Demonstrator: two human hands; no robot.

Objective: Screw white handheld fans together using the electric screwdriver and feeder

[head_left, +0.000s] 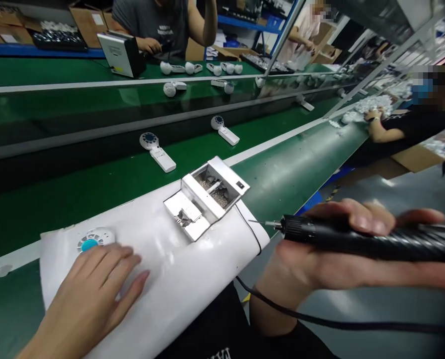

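My left hand [91,294] lies over the lower part of a white handheld fan [96,239] with a blue centre, on a white sheet [151,279]. Its fingers are stretched out with the thumb apart; what is beneath the palm is hidden. In my right hand [320,264] is a black electric screwdriver [331,237], its thin bit pointing left past the sheet's right edge. Between the two hands, farther back on the sheet, stands a white screw feeder [207,197] with small screws in its open tray.
Two white fans [165,158] [228,133] lie on the green conveyor belt [106,184]. Behind, more fans line a ledge near a black-and-white box [121,55]. A black cable [312,319] hangs below my right hand. Co-workers are across the line and at right.
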